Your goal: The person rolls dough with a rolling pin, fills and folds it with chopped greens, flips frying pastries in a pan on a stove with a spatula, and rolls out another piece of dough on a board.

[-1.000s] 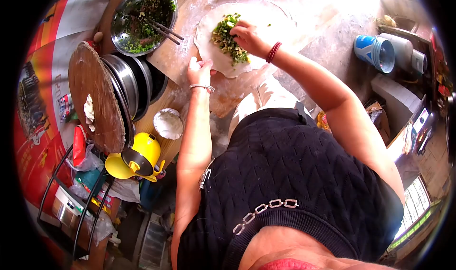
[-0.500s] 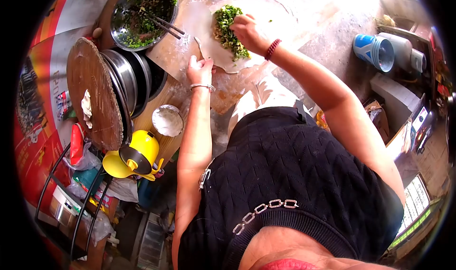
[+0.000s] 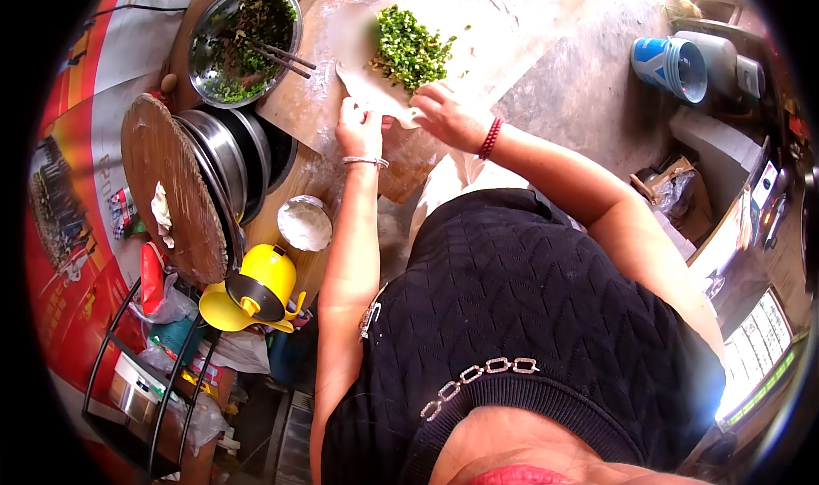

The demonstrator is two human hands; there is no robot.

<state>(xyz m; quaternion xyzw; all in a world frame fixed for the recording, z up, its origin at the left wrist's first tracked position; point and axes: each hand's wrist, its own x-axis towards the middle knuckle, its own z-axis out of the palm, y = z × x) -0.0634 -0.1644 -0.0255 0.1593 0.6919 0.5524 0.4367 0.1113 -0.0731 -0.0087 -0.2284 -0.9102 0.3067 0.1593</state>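
head view — at twelve o'clock lies the dough sheet [image 3: 473, 54] under chopped filling [image 3: 414, 52], probably soft and easy to tear, best held by its rim — where left hand [image 3: 359, 130] at seven o'clock and right hand [image 3: 452, 116] at six seem to pinch it.

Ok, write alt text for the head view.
A person's left hand and right hand touch the near edge of a thin, pale dough sheet topped with chopped green filling. Left of it, a round silver metal bowl holds similar filling and dark chopsticks.

A yellow kettle [image 3: 275, 270] sits well apart from a blue-and-white bucket [image 3: 653, 63].
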